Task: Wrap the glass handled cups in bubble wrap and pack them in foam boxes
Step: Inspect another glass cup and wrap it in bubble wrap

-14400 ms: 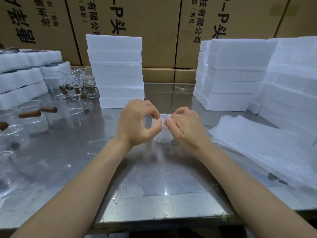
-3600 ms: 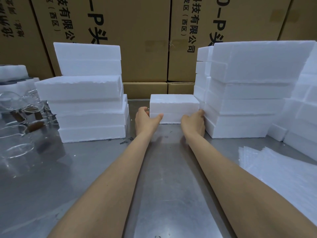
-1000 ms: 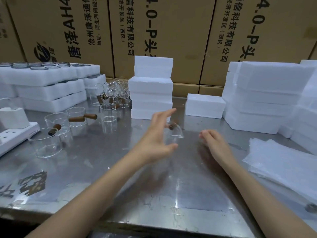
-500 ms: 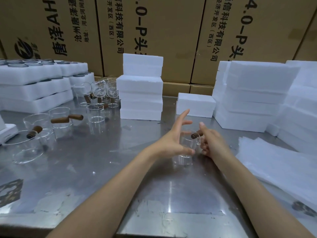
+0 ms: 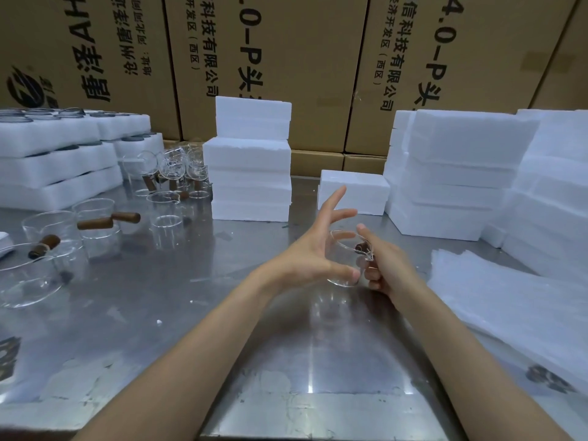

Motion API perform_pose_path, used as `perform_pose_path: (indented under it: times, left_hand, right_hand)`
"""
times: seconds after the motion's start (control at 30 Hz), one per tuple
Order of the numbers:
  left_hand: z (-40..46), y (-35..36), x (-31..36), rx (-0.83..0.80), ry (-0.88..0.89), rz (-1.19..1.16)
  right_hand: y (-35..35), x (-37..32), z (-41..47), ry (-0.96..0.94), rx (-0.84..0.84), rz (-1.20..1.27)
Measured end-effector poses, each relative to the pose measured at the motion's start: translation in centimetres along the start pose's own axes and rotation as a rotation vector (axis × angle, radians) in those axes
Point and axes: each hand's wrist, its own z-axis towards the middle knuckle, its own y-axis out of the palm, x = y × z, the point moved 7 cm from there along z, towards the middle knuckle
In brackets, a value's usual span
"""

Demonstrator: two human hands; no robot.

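Both hands hold one clear round glass cup (image 5: 345,259): left hand (image 5: 313,254) pinching, right hand (image 5: 386,265) curled round its side.

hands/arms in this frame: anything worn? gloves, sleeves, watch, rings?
Nothing worn that shows. The left hand and right hand are bare, no gloves. Both forearms are uncovered right down to the bottom edge of the picture, so no sleeves in view. No watch, wristband or ring shows on wrists or fingers. No markings either.

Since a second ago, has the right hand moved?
Yes. The right hand closed leftward onto the glass cup, away from the bubble wrap sheets.
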Motion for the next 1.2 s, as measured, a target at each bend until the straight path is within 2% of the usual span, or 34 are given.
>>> perform_pose_path:
  times: [0.1,0.17,0.3,0.47,0.57,0.7,0.8,0.93,1.2]
  left_hand:
    - [0.0,0.2,-0.2,-0.031,-0.012,-0.029]
    - [0.0,0.1,-0.8,-0.04,-0.039,-0.002]
    - [0.1,-0.8,-1.9,0.03,-0.09,-0.059]
    - [0.1,-1.4,-2.1,0.131,-0.068,-0.063]
    - [0.0,-1.9,-2.0,0.151,-0.064,-0.065]
    - [-0.1,-2.2,-1.8,0.116,-0.072,-0.03]
    - [-0.4,-2.1,-1.9,0.06,-0.089,-0.008]
    - [-0.5,-1.6,-1.7,0.029,-0.106,-0.024]
    - [-0.3,-1.5,-1.2,0.247,-0.008,-0.019]
  right_hand:
    - [0.4,0.0,-0.1,0.001,-0.055,0.124]
    - [0.3,-0.2,-0.1,-0.034,-0.015,0.184]
    - [-0.6,-0.6,-0.4,-0.099,0.112,0.304]
    - [-0.7,-0.7,-0.9,-0.11,0.1,0.342]
    - [-1.1,-1.3,-1.0,-0.154,0.134,0.206]
    - [-1.8,-3.7,-1.8,-0.475,0.302,-0.327]
    - [-1.3,-3.8,-2.2,-0.52,0.314,-0.539]
    - [-1.2,-4.0,-2.4,-0.535,0.362,-0.618]
    - [-0.7,-4.8,-3.7,-0.656,0.467,-0.633]
